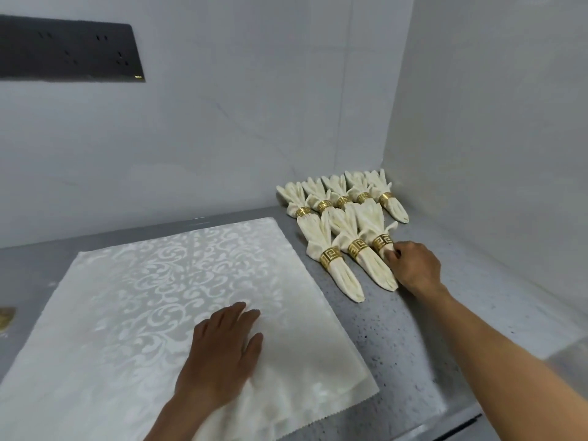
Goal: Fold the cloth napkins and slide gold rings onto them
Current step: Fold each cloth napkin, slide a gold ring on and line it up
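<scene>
A large white damask napkin (165,297) lies spread flat on the grey counter, with more cloth layers under it at the near edge. My left hand (222,354) rests flat on it, fingers straight. To the right, several folded cream napkins with gold rings (346,218) lie in two rows toward the corner. My right hand (413,265) grips the lower end of the rightmost front napkin (378,237), just below its gold ring (382,242).
The speckled grey counter (397,345) ends at white walls behind and on the right. A dark socket panel (70,49) sits on the back wall at upper left. A small gold object (6,318) shows at the left edge.
</scene>
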Demonstrator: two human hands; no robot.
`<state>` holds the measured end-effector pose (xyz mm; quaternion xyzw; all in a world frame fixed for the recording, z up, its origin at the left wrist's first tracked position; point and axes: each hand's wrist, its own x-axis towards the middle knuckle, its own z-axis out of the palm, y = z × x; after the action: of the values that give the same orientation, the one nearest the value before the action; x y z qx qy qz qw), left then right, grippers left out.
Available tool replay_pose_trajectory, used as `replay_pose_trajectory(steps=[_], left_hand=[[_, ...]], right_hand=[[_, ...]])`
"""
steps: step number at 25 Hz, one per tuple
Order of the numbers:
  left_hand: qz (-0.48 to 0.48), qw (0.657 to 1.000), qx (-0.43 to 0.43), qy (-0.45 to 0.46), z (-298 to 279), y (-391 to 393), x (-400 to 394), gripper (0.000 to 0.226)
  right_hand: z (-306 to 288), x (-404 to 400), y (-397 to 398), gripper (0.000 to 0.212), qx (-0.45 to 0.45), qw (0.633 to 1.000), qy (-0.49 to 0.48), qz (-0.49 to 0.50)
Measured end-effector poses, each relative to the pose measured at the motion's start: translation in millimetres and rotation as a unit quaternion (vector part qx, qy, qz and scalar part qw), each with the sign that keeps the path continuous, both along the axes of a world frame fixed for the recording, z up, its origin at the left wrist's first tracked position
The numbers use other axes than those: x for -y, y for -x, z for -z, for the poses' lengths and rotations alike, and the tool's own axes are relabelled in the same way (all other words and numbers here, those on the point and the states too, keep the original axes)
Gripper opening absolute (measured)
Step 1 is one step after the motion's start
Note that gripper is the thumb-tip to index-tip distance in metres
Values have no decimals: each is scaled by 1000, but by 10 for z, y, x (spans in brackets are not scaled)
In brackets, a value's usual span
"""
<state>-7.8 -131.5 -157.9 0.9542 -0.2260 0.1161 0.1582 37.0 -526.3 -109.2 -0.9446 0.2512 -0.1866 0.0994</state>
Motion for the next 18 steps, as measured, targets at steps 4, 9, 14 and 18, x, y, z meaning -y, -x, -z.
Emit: replay_pose_trajectory(steps=[4,9,14,18], left_hand=[[5,1000,6,-4,-20,-6,22,64],[13,1000,-5,-15,-118,53,19,73],[0,989,-21,149,-360,160,-40,32],[35,995,-42,84,-458,669,-873,27]], right_hand=[[-31,-1,-12,38,-56,998,-3,-1],[-165,-475,365,32,70,992,103,-21],[-92,-1817,1071,15,48,920,20,-389],[71,-2320,1389,36,-68,837,1,-543]])
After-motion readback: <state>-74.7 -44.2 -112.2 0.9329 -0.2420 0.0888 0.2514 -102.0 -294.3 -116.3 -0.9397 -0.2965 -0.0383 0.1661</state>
